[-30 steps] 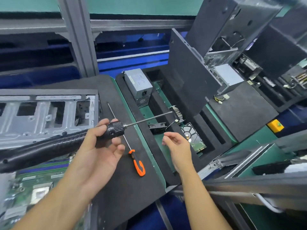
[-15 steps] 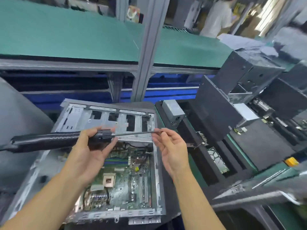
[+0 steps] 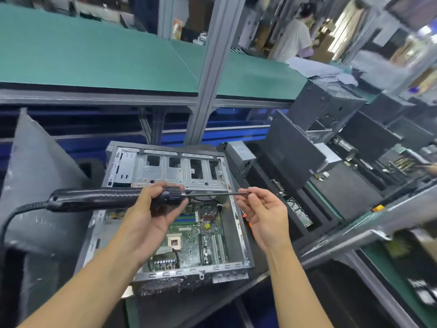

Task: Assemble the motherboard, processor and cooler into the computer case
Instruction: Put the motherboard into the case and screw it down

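No word, brand or number is showing legibly anywhere. The yellow sticker [image 3: 207, 225] on the motherboard [image 3: 189, 235] is appearing only as a plain patch of colour, any print on it being too small to tell. The top face of the grey power supply [image 3: 240, 151] is blurring into a flat sheen. White marks on a black panel [image 3: 423, 291] at the lower right are smearing too much to be read
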Demonstrator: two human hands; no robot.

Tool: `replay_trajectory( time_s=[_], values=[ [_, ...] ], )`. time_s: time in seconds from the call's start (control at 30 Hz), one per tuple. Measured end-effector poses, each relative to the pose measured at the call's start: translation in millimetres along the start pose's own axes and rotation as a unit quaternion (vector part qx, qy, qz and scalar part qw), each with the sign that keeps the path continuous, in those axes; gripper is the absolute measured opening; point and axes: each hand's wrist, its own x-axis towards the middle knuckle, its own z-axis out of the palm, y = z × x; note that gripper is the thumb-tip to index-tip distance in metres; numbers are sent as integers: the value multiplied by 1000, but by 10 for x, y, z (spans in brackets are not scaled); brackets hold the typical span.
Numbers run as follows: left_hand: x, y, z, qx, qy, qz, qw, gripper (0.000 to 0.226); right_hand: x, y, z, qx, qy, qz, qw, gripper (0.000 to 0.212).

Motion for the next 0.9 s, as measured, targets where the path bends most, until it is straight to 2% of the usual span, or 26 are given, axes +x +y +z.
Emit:
replay_trajectory(
  time_s=[0.13,0.3,0.47,0.57,0.67,0.77,0.83,0.9],
  values=[
    [-26,-79,13,10,-13,1,1000,8,-66,-89,-85,-58,-1,-1,998,15],
    [5,-152,-44,9,-11,-7,1000,14,-39,-161,-249,-171,-48,-3,984,28],
    [-10,-212,-7,53,-23,9,998,13,72,-75,-419,-181,-77,34,980,27],
    [-33,-214,24,110,13,30,993,17,158,44,-467,-261,-100,58,958,22],
    [-51,-204,68,189,49,73,978,12,227,165,-468,-384,-133,63,912,26],
    [-88,-136,117,294,78,122,945,12,284,222,-398,-530,-215,46,819,19],
    [-76,-55,182,363,88,132,918,20,307,264,-292,-581,-286,39,761,15],
    [-40,12,217,401,69,139,903,11,329,341,-161,-604,-347,31,717,13]
  ],
)
